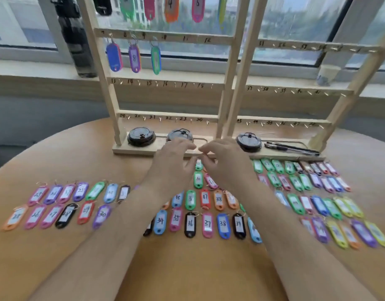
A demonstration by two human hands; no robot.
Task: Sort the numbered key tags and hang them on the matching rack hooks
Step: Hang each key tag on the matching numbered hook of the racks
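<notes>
Two wooden racks (170, 84) with numbered hooks stand at the table's far side. A blue tag (114, 57), a purple tag 8 (134, 58) and a green tag (156, 59) hang on hooks 7, 8 and 9. More tags hang along the top row, among them orange 4 (171, 8) and pink 5 (198, 8). Rows of coloured numbered tags (190, 224) lie on the table. My left hand (176, 158) and my right hand (223, 162) meet fingertip to fingertip in front of the rack base, pinching the ring of a small green key tag (198, 165) that dangles below them.
Three black round lids (141, 136) and a black pen (292, 147) rest on the rack bases. A dark bottle (77, 38) stands on the windowsill at the left. The hooks of the right rack (296, 91) carry no tags. The round wooden table (187, 268) curves away at both sides.
</notes>
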